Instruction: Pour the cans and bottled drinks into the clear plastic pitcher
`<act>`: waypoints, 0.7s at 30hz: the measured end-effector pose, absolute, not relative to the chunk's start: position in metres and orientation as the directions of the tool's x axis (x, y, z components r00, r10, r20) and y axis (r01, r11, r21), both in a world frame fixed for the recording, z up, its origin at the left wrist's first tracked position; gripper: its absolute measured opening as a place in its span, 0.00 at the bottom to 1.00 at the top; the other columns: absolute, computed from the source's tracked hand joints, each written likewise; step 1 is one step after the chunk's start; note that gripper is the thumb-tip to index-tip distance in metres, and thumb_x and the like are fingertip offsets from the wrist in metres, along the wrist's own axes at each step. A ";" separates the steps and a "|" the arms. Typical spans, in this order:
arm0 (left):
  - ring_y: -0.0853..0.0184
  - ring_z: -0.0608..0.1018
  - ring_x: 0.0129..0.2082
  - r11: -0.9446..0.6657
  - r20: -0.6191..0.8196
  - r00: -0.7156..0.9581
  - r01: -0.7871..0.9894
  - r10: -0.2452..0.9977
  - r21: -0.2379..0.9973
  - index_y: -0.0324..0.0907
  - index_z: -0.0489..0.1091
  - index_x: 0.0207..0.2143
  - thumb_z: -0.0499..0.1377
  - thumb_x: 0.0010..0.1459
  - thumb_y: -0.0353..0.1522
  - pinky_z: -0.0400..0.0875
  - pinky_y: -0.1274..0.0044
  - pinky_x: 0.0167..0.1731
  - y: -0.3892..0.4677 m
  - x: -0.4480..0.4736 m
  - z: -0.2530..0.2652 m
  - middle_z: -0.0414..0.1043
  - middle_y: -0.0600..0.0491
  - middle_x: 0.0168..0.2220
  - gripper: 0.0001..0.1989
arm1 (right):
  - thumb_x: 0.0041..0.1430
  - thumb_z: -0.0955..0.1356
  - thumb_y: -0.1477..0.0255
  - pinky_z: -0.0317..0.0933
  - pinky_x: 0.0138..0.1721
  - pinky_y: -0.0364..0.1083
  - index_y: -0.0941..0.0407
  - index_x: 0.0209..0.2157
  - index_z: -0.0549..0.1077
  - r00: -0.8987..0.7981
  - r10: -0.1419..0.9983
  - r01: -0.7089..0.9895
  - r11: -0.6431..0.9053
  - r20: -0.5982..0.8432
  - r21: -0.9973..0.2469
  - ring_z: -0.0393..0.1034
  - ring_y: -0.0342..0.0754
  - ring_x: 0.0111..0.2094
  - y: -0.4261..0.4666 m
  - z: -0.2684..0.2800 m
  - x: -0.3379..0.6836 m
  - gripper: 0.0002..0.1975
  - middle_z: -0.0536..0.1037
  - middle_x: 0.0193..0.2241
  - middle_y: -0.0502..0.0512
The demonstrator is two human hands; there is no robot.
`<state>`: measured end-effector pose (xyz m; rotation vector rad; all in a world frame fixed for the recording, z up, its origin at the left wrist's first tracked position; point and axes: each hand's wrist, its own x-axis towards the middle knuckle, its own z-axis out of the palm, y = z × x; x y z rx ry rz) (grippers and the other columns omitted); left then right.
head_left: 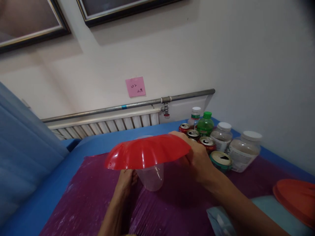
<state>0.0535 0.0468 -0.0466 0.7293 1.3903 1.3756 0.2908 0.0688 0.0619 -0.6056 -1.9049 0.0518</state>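
Observation:
A red plastic dish with a fluted edge (147, 152) is tilted in front of me, with a few water drops near its left rim. My right hand (194, 154) grips its right side, with the fingertips hidden behind it. Below and behind the dish is a clear plastic cup (151, 178), whose upper part is mostly covered. My left hand (126, 178) is at the cup's left side with curled fingers, apparently holding it; the dish hides part of this hand.
Purple plastic sheeting (81, 193) covers part of the blue table (98, 141). Several drink cans (220, 159), a green bottle (205, 124) and white-lidded jars (243, 152) stand at the right. An orange-red dish (297, 200) lies at the right over a pale blue item (273, 209). A radiator (110, 124) is behind.

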 end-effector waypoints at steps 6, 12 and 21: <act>0.78 0.51 0.12 0.170 -0.234 -0.321 -0.216 0.918 0.962 0.45 0.51 0.15 0.63 0.38 0.44 0.43 0.82 0.14 0.045 0.055 -0.047 0.46 0.64 0.12 0.22 | 0.67 0.57 0.68 0.70 0.29 0.43 0.53 0.42 0.68 -0.253 0.443 0.370 0.866 0.860 -0.337 0.77 0.49 0.33 0.067 0.062 0.288 0.11 0.79 0.33 0.54; 0.78 0.52 0.12 0.165 -0.235 -0.350 -0.218 0.907 0.962 0.46 0.50 0.16 0.63 0.35 0.44 0.44 0.82 0.14 0.043 0.060 -0.041 0.47 0.64 0.11 0.23 | 0.64 0.59 0.73 0.71 0.34 0.44 0.53 0.46 0.69 -0.201 0.452 0.425 0.840 0.869 -0.338 0.78 0.50 0.37 0.067 0.056 0.287 0.12 0.80 0.36 0.55; 0.78 0.55 0.13 0.167 -0.227 -0.305 -0.210 0.925 0.963 0.42 0.57 0.18 0.61 0.54 0.43 0.50 0.82 0.13 0.046 0.047 -0.058 0.50 0.64 0.13 0.22 | 0.65 0.59 0.71 0.71 0.36 0.45 0.53 0.45 0.68 -0.227 0.453 0.353 0.864 0.862 -0.360 0.78 0.51 0.38 0.068 0.060 0.288 0.10 0.80 0.37 0.56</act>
